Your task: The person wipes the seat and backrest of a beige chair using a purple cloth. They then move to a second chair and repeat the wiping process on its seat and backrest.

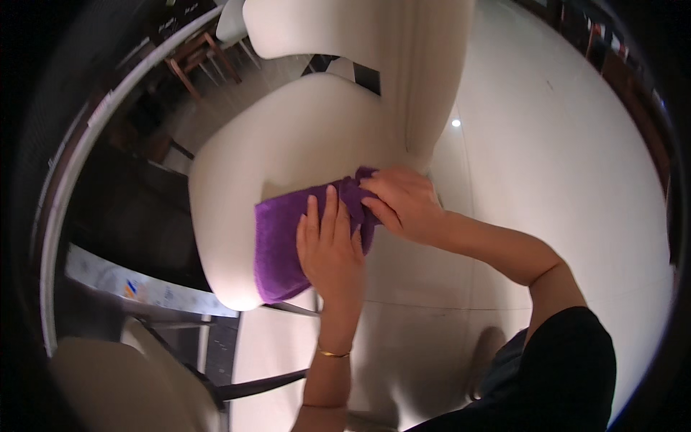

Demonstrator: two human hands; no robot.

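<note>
A purple cloth (pixel 280 237) is spread over the seat of a cream-white chair (pixel 243 146), at its near edge. My left hand (pixel 332 256) lies flat on the cloth with its fingers extended and slightly apart. Bunched folds at the cloth's right end are gripped between the thumb and fingers of my right hand (pixel 407 202). The chair's tall backrest (pixel 426 65) rises beyond my right hand. Part of the seat is hidden under the cloth and my hands.
Another pale chair (pixel 135 378) stands at the lower left. A dark table (pixel 129 194) borders the seat on the left. More white chairs (pixel 307 27) and a wooden-framed piece of furniture (pixel 205 59) are farther back. Light tiled floor (pixel 550 162) extends to the right.
</note>
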